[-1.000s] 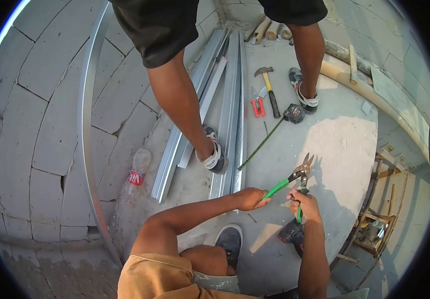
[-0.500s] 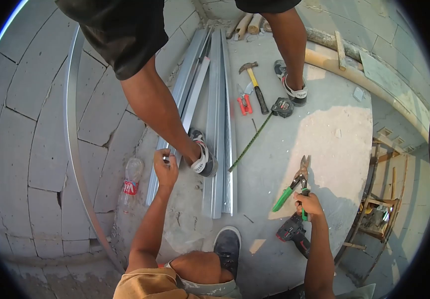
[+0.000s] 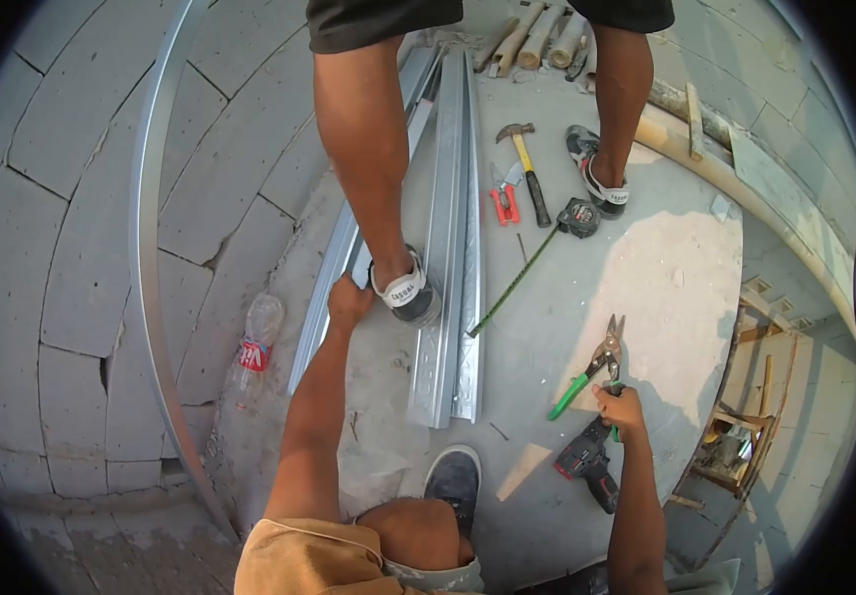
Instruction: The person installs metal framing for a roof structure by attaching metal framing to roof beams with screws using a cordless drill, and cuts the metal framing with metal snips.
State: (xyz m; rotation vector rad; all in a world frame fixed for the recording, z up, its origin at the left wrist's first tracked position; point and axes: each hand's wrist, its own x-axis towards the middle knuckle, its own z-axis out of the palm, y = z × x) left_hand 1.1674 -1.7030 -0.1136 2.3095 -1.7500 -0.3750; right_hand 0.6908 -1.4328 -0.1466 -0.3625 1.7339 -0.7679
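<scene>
My left hand [image 3: 350, 299] is closed at the end of a narrow metal strip [image 3: 361, 266], beside the other person's shoe [image 3: 410, 288]; the fingers are partly turned away. My right hand [image 3: 620, 411] grips one green handle of the tin snips [image 3: 586, 382], whose blades stand apart and point away from me. Just below the snips lies a red and black power drill [image 3: 587, 462]. Long metal channels [image 3: 445, 258] run across the floor between my hands. A tape measure [image 3: 578, 217] lies with its green tape pulled out toward the channels.
Another person's legs [image 3: 361, 149] straddle the channels. Beyond the tape lie a hammer [image 3: 527, 174] and a red-handled tool [image 3: 504, 203]. A plastic bottle [image 3: 255, 347] is at the left, near a tall curved metal strip [image 3: 146, 228]. Pipes [image 3: 745, 178] lie at the right edge.
My left hand has moved up and right to the strip beside the shoe. The other person's near leg looks more upright, and the view has shifted. My right hand still holds the snips.
</scene>
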